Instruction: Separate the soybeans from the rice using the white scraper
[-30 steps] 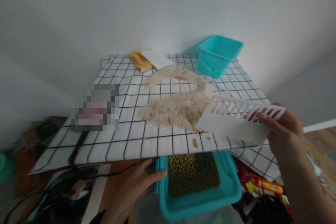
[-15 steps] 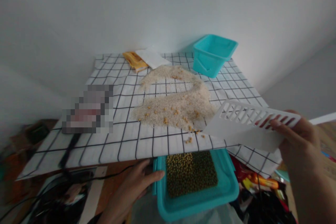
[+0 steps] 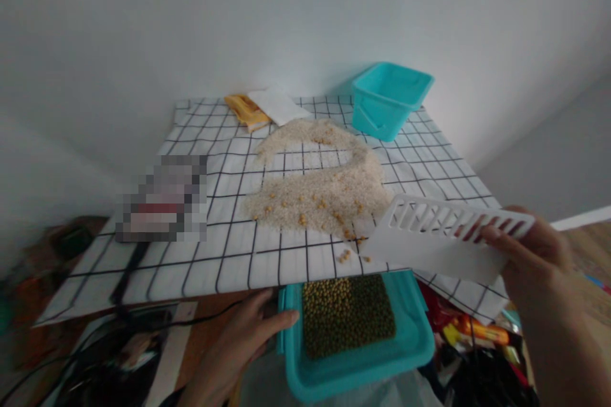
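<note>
My right hand [image 3: 529,254] grips a flat white plastic piece [image 3: 429,245] with a row of slots along its upper edge. Its left end rests on or just above the cloth beside a spread of rice [image 3: 305,197]. Yellow soybeans [image 3: 302,220] lie scattered in the rice, with a few loose near the table edge. Below that edge, my left hand [image 3: 260,327] holds the left rim of a turquoise tub [image 3: 363,378], thumb over the rim and the other fingers partly hidden. Inside the tub are soybeans [image 3: 327,296] and small dark green beans [image 3: 351,331].
A turquoise bin [image 3: 389,105] stands at the back right of the checked tablecloth [image 3: 219,216]. Yellow and white packets [image 3: 262,108] lie at the back. A blurred-out phone-like object [image 3: 165,200] with a black cable sits on the left. Cluttered bags [image 3: 477,356] are at lower right.
My right hand has moved the white slotted piece slightly left and down toward the table's front edge. My left hand and the tub have stayed in place.
</note>
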### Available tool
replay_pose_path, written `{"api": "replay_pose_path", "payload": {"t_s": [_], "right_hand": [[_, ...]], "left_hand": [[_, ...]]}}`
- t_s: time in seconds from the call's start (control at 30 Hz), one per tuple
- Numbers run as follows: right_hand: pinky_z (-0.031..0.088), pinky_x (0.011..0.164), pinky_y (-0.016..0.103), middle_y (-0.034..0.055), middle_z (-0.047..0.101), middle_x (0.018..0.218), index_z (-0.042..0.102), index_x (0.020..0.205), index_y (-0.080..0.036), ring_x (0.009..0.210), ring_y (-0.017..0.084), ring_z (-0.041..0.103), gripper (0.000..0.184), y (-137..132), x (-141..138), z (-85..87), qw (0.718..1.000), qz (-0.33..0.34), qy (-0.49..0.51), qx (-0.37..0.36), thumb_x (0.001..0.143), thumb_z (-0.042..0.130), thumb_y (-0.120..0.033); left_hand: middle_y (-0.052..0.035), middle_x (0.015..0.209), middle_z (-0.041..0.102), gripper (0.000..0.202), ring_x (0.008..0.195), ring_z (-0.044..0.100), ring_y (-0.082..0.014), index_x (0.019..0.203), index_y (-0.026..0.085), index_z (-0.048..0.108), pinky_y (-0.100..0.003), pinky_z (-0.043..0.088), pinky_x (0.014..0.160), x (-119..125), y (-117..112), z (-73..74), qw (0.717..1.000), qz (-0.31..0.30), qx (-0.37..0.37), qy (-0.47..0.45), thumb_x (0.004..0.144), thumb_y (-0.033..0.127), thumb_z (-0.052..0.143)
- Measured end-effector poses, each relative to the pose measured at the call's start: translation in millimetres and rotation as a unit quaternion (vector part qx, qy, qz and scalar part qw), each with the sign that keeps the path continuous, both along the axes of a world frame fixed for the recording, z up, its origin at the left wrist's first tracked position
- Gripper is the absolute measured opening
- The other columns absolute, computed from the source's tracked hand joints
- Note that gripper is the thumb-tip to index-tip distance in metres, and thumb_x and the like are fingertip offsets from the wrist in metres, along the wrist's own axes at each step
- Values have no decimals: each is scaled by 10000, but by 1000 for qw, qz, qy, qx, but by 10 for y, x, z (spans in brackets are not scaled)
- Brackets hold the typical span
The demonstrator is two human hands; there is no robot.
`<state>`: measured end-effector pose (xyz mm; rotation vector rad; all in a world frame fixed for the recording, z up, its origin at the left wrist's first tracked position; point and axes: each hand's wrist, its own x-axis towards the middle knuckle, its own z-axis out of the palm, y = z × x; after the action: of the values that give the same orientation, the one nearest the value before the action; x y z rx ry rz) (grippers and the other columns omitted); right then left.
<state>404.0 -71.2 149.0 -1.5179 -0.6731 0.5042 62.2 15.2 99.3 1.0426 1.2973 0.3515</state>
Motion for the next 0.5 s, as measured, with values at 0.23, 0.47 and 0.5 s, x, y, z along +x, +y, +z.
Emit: {"api": "replay_pose_path", "payload": {"t_s": [0.23, 0.47, 0.5], "right_hand": [[470, 507, 221, -16, 715, 735, 705, 814, -225, 586, 138, 630, 293, 85, -31, -155, 1000, 1, 19, 4, 634, 894, -358], [446, 498, 228, -24, 690, 720, 698, 804, -235, 595, 135, 618, 244, 164, -99, -180, 999, 50, 11, 13, 684, 873, -355], [443, 499, 232, -18, 694, 727, 697, 795, -232, 596, 137, 618, 230, 168, -108, -170, 998, 64, 6, 9, 699, 863, -358]], "left_hand": [[-54, 1032, 853, 322, 1023, 753, -313, 948, 256, 790, -382, 595, 879, -5, 10, 20, 1000, 3, 3, -5, 640, 344, 765], [-46, 1023, 850, 323, 1000, 750, -298, 936, 248, 770, -359, 582, 869, -29, 15, 18, 1000, 22, 7, -3, 622, 323, 772], [-46, 998, 851, 328, 994, 751, -300, 940, 246, 769, -357, 585, 857, -33, 19, 7, 1000, 23, 7, 6, 622, 331, 775]]}}
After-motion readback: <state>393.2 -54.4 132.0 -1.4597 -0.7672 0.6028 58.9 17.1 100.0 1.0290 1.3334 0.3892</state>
